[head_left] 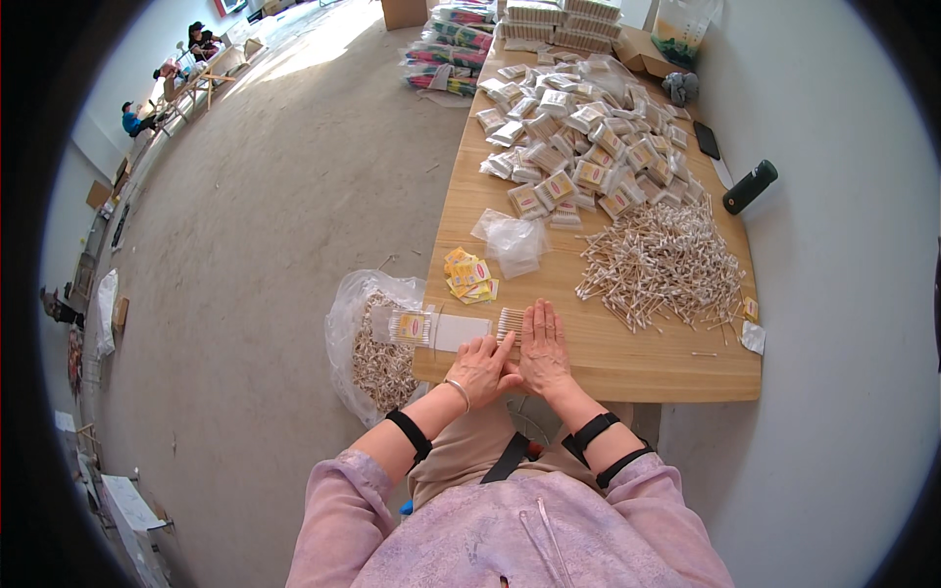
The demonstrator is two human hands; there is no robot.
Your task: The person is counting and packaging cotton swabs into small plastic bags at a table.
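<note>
A small row of cotton swabs (509, 321) lies side by side near the front edge of the wooden table. My right hand (545, 351) lies flat along the row's right side, fingers stretched out. My left hand (476, 370) rests at the row's near left, its fingers extended and loosely bent, fingertips touching the near swabs; its thumb meets my right hand. Left of the row is a flat white strip (461, 333). At its far end a clear packet of swabs with a yellow label (412, 326) sits at the table's left edge.
Loose swabs (667, 260) are heaped on the right, with many filled packets (588, 147) behind. Yellow cards (470, 274) and clear bags (515, 240) lie ahead of my hands. A bag of swabs (382, 363) stands left of the table. A dark bottle (751, 187) stands by the wall.
</note>
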